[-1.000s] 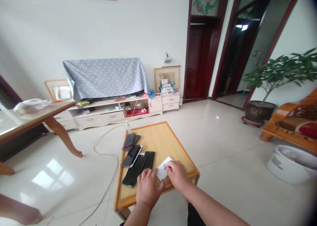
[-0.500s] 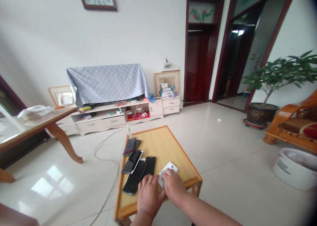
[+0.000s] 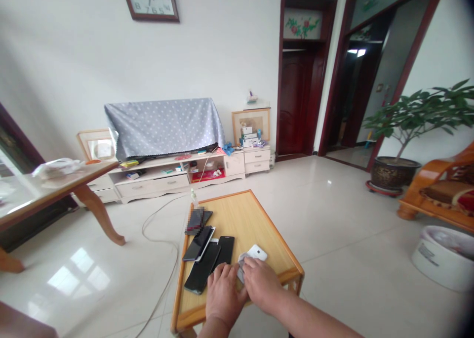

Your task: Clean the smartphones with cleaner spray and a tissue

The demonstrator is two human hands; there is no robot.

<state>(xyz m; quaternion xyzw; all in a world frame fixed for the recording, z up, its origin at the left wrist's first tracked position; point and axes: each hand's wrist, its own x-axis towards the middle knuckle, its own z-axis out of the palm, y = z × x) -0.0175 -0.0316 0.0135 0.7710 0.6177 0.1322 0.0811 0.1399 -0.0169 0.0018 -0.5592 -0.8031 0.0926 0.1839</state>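
Note:
My left hand [image 3: 222,296] and my right hand [image 3: 261,292] sit side by side at the near end of a low wooden table [image 3: 252,219]. Both are at a small grey cloth [image 3: 241,267], and my right fingers press on it. Whether my left hand grips it is hidden. Just beyond lies a white smartphone [image 3: 257,252], touching the cloth. To the left, a black smartphone [image 3: 202,274] lies close to my left hand. Another black phone [image 3: 225,249] and a tilted black phone [image 3: 198,244] lie beyond it. A blurred phone [image 3: 196,221] rests near the far corner.
A small clear bottle [image 3: 193,198] stands at the table's far corner. A pale cable [image 3: 159,234] curves across the tiled floor at left. A glass-topped table [image 3: 48,180] stands left, a white basin [image 3: 442,259] right, and a wooden armchair [image 3: 440,190] beyond it.
The white phone now shows beyond my fingers, and the grey cloth is visible beneath my hands. My head view has tilted upward, so the room sits lower in the frame.

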